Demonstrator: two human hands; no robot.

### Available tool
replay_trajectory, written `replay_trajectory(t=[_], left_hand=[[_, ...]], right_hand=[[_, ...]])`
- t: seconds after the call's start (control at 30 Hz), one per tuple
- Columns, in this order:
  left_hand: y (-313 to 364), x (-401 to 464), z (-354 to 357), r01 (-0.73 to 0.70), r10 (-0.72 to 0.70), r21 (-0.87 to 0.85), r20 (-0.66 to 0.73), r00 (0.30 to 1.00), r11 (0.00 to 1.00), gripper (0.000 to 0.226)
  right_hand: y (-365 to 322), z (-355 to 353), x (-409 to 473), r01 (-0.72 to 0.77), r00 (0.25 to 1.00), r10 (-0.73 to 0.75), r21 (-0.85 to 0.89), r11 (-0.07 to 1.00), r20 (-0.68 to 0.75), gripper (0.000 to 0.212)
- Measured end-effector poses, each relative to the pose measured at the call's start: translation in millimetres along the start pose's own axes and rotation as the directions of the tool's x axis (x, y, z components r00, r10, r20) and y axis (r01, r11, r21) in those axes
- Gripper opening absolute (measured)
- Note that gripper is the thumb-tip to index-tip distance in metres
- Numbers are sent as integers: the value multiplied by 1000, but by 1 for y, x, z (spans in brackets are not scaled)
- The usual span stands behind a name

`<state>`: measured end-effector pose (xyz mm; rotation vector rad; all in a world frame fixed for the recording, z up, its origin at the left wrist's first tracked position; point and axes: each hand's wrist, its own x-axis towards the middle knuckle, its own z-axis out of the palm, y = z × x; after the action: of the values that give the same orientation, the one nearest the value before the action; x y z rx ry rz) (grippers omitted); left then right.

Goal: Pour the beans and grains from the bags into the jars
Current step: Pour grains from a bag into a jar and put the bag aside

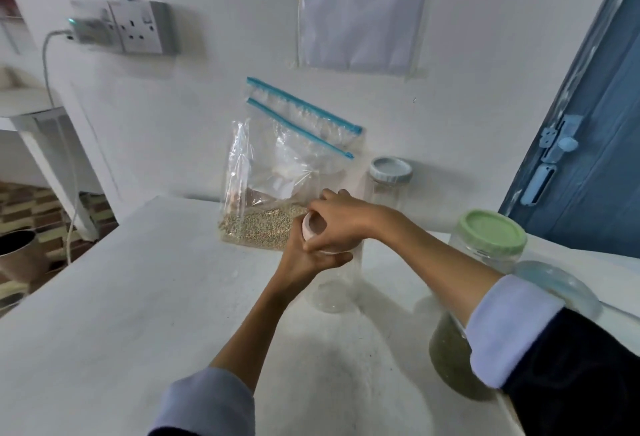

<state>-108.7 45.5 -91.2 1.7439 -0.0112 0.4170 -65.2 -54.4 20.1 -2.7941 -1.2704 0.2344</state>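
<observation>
A tall clear plastic jar (pixel 334 283) stands upright near the middle of the white bench (pixel 138 297), and it looks empty. Its pale pink round lid (pixel 313 227) sits at the mouth, tilted toward the camera. The left hand (pixel 304 255) wraps around the jar's neck just under the lid, fingers curled round the plastic. The right hand (pixel 341 219) comes over from above, its fingers and thumb curled onto the lid's rim.

Just behind the jar, leaning against the white wall, stand clear zip bags with blue seal strips (pixel 277 165); the front one holds a layer of small pale green-beige grains (pixel 263 224) at its bottom. To the right, near the wall, stands a clear jar with a light blue lid (pixel 389 170). Farther right is a wider clear jar with a light green lid (pixel 490 233). Nearest the camera, partly hidden by the right sleeve, is a jar filled with dark green grains (pixel 446 356).
</observation>
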Motion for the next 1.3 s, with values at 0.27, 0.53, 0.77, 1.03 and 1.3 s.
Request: replay_trajectory(t=[0.27, 0.53, 0.77, 1.03, 1.3], left_hand=[[6, -5, -2, -45, 58, -105, 125, 990, 993, 89], [5, -9, -2, -18, 40, -143, 150, 988, 990, 96], [7, -13, 0, 15, 8, -150, 154, 988, 989, 95], [5, -16, -1, 26, -6, -130, 153, 988, 991, 96], [7, -22, -1, 46, -42, -30, 111, 993, 998, 104]], right_hand=[[-18, -5, -22, 238, 963, -113, 569, 787, -246, 32], [-17, 10, -21, 82, 931, -18, 160, 984, -365, 35], [-20, 8, -28, 97, 878, 70, 319, 943, -473, 32], [-10, 15, -26, -33, 981, 59, 143, 989, -185, 56], [7, -10, -35, 269, 853, 240, 784, 560, -463, 27]])
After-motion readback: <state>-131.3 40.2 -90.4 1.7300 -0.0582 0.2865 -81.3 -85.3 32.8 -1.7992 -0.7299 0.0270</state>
